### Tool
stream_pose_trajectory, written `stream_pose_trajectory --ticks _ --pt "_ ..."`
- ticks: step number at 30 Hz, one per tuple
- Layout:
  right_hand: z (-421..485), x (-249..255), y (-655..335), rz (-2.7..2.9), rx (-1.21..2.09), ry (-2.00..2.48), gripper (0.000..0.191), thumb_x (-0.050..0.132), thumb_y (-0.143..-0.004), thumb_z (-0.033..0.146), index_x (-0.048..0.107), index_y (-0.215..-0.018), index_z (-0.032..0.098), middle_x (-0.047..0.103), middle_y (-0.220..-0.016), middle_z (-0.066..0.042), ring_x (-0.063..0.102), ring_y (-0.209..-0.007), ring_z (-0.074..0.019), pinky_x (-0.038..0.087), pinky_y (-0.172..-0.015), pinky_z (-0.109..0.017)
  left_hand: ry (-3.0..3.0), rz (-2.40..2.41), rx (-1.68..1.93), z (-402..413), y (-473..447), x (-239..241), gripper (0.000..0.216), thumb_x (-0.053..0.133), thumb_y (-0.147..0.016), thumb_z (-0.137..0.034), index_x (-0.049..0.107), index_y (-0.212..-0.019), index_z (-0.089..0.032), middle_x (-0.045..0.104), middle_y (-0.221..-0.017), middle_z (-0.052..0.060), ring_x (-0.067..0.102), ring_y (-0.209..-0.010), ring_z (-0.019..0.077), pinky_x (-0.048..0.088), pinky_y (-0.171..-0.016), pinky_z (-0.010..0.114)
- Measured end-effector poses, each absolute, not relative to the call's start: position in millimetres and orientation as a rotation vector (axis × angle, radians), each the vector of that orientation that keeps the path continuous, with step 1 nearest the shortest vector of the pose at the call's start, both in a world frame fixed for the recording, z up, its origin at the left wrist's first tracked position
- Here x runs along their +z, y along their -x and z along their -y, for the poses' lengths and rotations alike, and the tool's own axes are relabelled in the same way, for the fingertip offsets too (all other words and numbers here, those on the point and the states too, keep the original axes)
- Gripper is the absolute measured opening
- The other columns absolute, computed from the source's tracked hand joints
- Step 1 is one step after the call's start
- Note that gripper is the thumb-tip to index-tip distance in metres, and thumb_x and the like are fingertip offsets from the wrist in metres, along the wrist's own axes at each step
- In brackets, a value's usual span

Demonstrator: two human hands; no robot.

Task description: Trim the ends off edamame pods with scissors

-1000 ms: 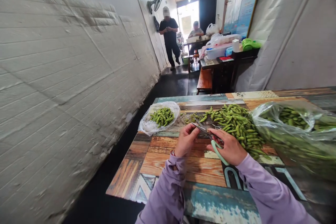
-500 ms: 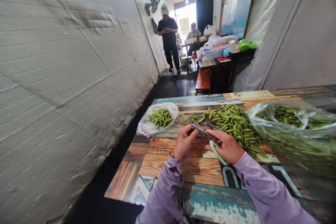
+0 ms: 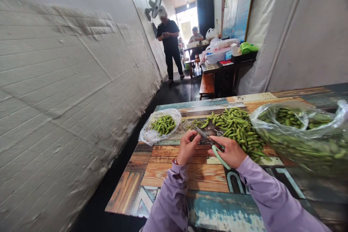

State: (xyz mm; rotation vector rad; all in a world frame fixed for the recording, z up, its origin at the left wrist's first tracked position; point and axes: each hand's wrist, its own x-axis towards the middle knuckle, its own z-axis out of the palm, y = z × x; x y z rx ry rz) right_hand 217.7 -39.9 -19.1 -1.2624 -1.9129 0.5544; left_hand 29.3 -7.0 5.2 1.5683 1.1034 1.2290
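Observation:
My right hand (image 3: 230, 150) is closed around the pale green handles of a pair of scissors (image 3: 199, 131), whose blades point up and left. The blade tips lie just above my left hand (image 3: 187, 148), whose thumb and fingertips are pinched together. Whatever they hold, if anything, is hidden. Beyond my right hand lies a heap of green edamame pods (image 3: 239, 127). Past my left hand are small trimmed bits (image 3: 196, 122) on the table. Farther left, a clear plastic bag (image 3: 148, 130) lies spread out with edamame pods (image 3: 164, 125) on it.
A large clear bag (image 3: 304, 145) full of pods stands at the right of the patterned table (image 3: 187, 177). A white brick wall (image 3: 67, 90) runs along the left. Farther back are a standing person (image 3: 170, 43), a seated person (image 3: 195, 36), a bench (image 3: 207, 84) and a cluttered table (image 3: 231, 63).
The view has shifted slightly, so the table and heap sit a little farther left. The standing person appears a bit larger. Both hands keep nearly the same pose around the scissors.

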Motion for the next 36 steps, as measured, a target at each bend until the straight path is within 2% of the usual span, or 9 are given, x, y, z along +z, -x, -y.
stream_pose_trajectory --ticks 3,5,7,10,18,28,36 --pt "37.6 -20.8 -217.8 1.82 0.683 1.272 0.043 0.066 -0.072 0.042 0.067 -0.11 0.023 0.071 -0.102 -0.007 0.065 -0.095 -0.0253 0.05 -0.086 -0.039 -1.521 -1.093 1.22 8.7 -30.7 7.1 0.02 0.068 -0.07 -0.035 0.066 -0.073 -0.016 0.057 -0.071 0.002 0.047 -0.07 0.0128 0.038 -0.066 0.023" --pt "35.2 -21.8 -219.2 1.734 0.797 1.285 0.045 0.065 -0.072 0.043 0.066 -0.111 0.021 0.07 -0.106 -0.007 0.065 -0.097 -0.0255 0.05 -0.088 -0.039 -1.378 -1.052 1.213 10.0 -31.6 8.3 0.024 0.07 -0.068 -0.038 0.065 -0.077 -0.016 0.056 -0.068 0.0 0.045 -0.062 0.0101 0.036 -0.058 0.021" --pt "33.5 -21.6 -220.8 1.641 0.884 1.279 0.049 0.064 -0.073 0.045 0.064 -0.115 0.019 0.07 -0.107 -0.007 0.065 -0.097 -0.0249 0.05 -0.089 -0.039 -1.155 -1.002 1.223 10.3 -31.6 9.2 0.03 0.071 -0.066 -0.04 0.061 -0.081 -0.016 0.054 -0.064 -0.002 0.04 -0.051 0.0062 0.029 -0.047 0.018" --pt "34.4 -19.6 -221.4 1.58 0.86 1.275 0.052 0.063 -0.074 0.045 0.06 -0.12 0.019 0.069 -0.108 -0.007 0.064 -0.098 -0.0239 0.049 -0.089 -0.038 -0.915 -0.913 1.235 10.1 -30.8 10.5 0.035 0.073 -0.063 -0.039 0.053 -0.081 -0.016 0.056 -0.064 -0.003 0.035 -0.044 0.0032 0.02 -0.041 0.016" --pt "41.9 -22.6 -212.4 1.741 0.697 1.275 0.053 0.066 -0.071 0.041 0.057 -0.119 0.02 0.065 -0.102 -0.008 0.063 -0.081 -0.0188 0.055 -0.067 -0.029 -0.802 -0.867 1.258 13.1 -34.1 14.8 0.039 0.075 -0.058 -0.035 0.05 -0.082 -0.017 0.061 -0.066 -0.002 0.037 -0.042 0.0023 0.019 -0.04 0.016" --pt "41.8 -21.8 -212.6 1.826 0.663 1.278 0.052 0.063 -0.074 0.042 0.056 -0.12 0.019 0.063 -0.105 -0.008 0.062 -0.08 -0.0181 0.054 -0.067 -0.029 -0.931 -0.848 1.255 17.2 -38.3 10.6 0.032 0.074 -0.065 -0.034 0.055 -0.083 -0.016 0.063 -0.067 -0.001 0.037 -0.043 0.0023 0.023 -0.041 0.016" --pt "41.8 -18.0 -215.8 1.866 0.566 1.294 0.051 0.065 -0.073 0.041 0.06 -0.118 0.017 0.067 -0.106 -0.01 0.063 -0.096 -0.0248 0.052 -0.084 -0.036 -0.908 -0.897 1.249 15.7 -36.5 10.3 0.037 0.077 -0.06 -0.037 0.056 -0.082 -0.016 0.062 -0.066 0.0 0.039 -0.045 0.0028 0.023 -0.042 0.015"
